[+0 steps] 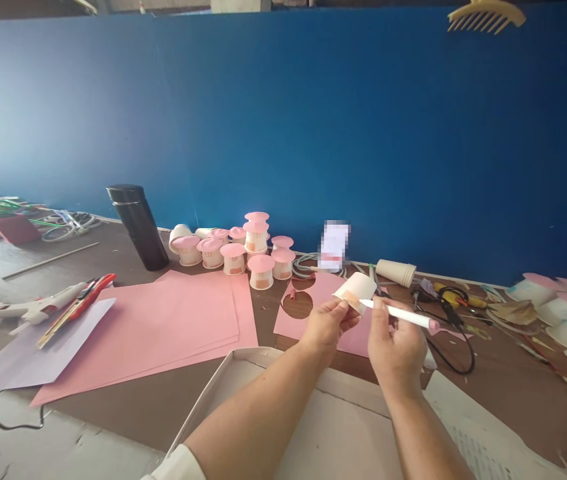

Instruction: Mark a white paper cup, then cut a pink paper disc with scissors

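From my remote seat I see the right hand point(397, 347) gripping a slim white marker with a pink end point(408, 315), its long axis slanting slightly, tip towards 9 to 10 o'clock and pink end towards 3 to 4. The left hand point(326, 327) pinches a white paper cup with an orange patch point(361, 285), held in front of me just beyond the tray; its long axis is tilted, base towards 1 o'clock, mouth towards 7. The marker's tip is at the patch; I cannot tell whether it touches.

Taking the cup as my dial's centre, a pink sheet with a round hole point(323, 287) lies under it, on the brown surface point(138, 413). A shallow pale cardboard tray point(343, 433) sits at 6 o'clock. Near 10 stand white paper cups with pink disc tops point(261, 263), some stacked. Farther out, a black cylindrical bottle point(141, 230) leans in my view, beyond large pink paper sheets point(178, 327) at 9.
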The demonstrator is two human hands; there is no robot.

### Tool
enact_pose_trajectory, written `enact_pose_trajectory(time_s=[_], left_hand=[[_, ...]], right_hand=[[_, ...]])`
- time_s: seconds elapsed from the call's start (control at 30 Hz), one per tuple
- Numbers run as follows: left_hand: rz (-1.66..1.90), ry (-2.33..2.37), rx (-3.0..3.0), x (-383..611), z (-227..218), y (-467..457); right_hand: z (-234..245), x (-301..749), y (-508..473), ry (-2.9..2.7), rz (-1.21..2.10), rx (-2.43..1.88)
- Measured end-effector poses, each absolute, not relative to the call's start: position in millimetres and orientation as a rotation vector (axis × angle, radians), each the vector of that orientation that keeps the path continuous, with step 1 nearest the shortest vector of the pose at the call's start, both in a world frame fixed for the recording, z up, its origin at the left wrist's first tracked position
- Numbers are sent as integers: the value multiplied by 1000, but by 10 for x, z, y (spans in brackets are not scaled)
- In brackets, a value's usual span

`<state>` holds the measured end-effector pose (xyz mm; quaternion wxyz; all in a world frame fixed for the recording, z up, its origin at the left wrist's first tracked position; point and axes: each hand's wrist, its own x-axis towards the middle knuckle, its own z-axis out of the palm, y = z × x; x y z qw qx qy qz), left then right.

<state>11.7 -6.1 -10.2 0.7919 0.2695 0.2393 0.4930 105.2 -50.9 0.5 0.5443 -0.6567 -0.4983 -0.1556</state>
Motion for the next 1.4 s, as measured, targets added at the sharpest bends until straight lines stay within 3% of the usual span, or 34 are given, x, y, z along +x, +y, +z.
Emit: enact_pose_trajectory(time_s=[1.4], left_hand=[[1088, 529, 612, 140, -165, -34]], right_hand=[[19, 1003, -524, -1241, -314, -1596]])
